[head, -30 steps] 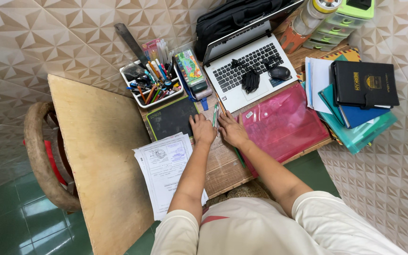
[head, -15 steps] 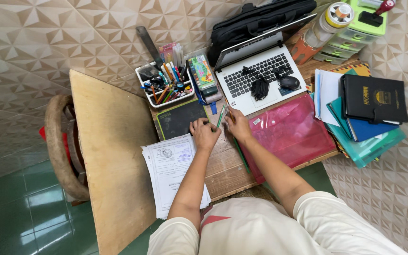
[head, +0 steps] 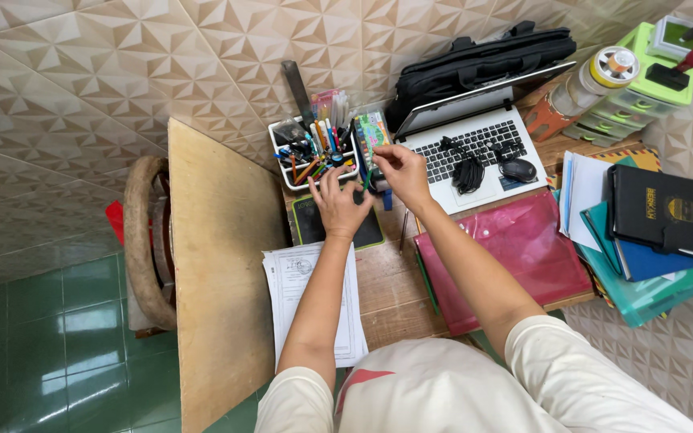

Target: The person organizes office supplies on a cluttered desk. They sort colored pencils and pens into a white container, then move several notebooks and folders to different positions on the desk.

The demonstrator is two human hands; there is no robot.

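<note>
A round woven basket (head: 144, 240) sits on the green floor at the far left. Next to it a big wooden board (head: 222, 265) leans beside the table (head: 387, 293). A printed paper (head: 310, 309) lies on the table's near edge. Above it is a dark pad (head: 308, 224) with a green rim. The left hand (head: 340, 207) rests over the pad, fingers spread and reaching up to the white tray of pens (head: 314, 152). It grips nothing that shows. The right hand (head: 401, 172) is just beside it, fingers pinched together near a small dark thing; I cannot tell what it holds. A colourful box (head: 370, 132) stands behind the hands. Further right is an open laptop (head: 475, 144) with a black mouse (head: 518, 170) on it. A red folder (head: 515, 256) lies below. Books (head: 663, 212) are stacked at the far right.
</note>
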